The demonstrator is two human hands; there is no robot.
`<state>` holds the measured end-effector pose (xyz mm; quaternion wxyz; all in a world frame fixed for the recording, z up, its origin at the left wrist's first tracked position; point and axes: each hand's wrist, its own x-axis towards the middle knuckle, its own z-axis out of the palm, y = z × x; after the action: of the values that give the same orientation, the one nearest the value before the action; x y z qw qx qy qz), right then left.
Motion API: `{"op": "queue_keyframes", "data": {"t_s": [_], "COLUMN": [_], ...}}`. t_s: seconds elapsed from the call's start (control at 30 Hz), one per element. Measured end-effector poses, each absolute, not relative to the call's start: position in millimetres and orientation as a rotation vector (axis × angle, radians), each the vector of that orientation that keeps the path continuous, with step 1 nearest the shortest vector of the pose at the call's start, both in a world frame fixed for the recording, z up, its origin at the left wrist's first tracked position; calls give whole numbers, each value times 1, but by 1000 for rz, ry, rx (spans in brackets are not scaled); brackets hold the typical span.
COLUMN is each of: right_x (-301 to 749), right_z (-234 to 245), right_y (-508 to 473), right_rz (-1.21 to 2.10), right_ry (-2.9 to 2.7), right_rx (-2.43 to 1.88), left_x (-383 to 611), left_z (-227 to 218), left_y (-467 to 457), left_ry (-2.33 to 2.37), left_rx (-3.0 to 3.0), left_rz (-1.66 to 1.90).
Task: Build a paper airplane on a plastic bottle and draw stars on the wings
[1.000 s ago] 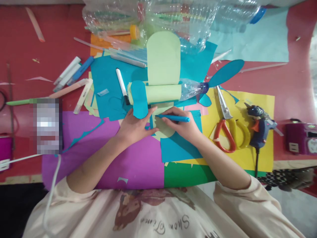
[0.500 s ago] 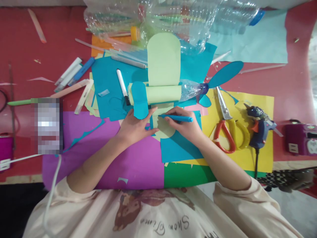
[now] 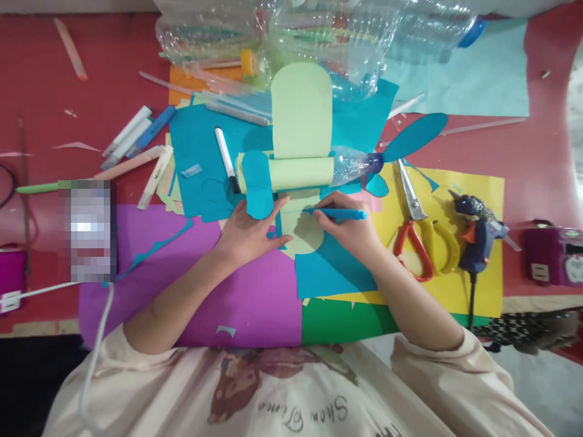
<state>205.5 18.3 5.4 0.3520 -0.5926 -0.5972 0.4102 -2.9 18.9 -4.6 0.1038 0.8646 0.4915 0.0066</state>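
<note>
A model plane lies before me, its plastic bottle [image 3: 348,165] wrapped in pale green paper [image 3: 300,172]. One rounded green wing [image 3: 302,109] points away from me, the other wing [image 3: 303,233] towards me. A blue paper propeller [image 3: 415,136] sits at the bottle's cap, and a blue paper tail [image 3: 257,197] at the left end. My right hand [image 3: 347,224] pinches a blue marker [image 3: 341,213], its tip at the near wing, where a thin line shows. Spread out, my left hand [image 3: 252,230] lies beside the tail, fingers touching the near wing's left edge.
Right of my hand lie scissors [image 3: 414,243] and a glue gun [image 3: 478,233] on yellow paper. Clear plastic bottles [image 3: 328,42] stand along the back. Markers [image 3: 132,136] and a phone [image 3: 91,233] with a cable are at the left.
My right hand has moved to the right with the marker, and a thin line now shows across the near wing. My left hand stays in place.
</note>
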Motion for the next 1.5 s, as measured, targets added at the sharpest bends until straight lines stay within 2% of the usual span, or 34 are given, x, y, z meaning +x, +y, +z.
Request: {"op": "queue_keyframes", "data": {"t_s": [0.53,0.63,0.83,0.93,1.03,1.1,1.2,1.27,1.37,1.5], "right_x": [213,214,213,213,213,213,211,209,207,207], "right_z": [10,9,7,5,4,4,6,8,9,6], "right_y": [21,22,20,19,17,17,18,18,19,18], "right_rz": [822,876,1241,1337,1338,1328,1342,1378,1415,1434], "right_ry": [-1594,-1555,-1414,-1450,-1509,-1532,-1504,-1439,-1338,-1279], "right_rx": [-1614,-1551,-1236,-1239,-1240,-1239,-1251,-1248,-1231,-1228], "left_x": [-5,-5,-4,-13,-32,-48,-68,-75,-78,-80], "left_z": [-10,-10,0,7,10,11,13,15,16,8], "left_y": [18,19,22,25,33,42,58,66,71,71], "left_ry": [1428,1428,1372,1209,1151,1275,1705,2041,2193,2205], "left_rx": [2525,2532,2517,2575,2632,2576,2337,2310,2277,2312], "left_rz": [122,141,55,328,1039,1232,1480,1040,491,424]}}
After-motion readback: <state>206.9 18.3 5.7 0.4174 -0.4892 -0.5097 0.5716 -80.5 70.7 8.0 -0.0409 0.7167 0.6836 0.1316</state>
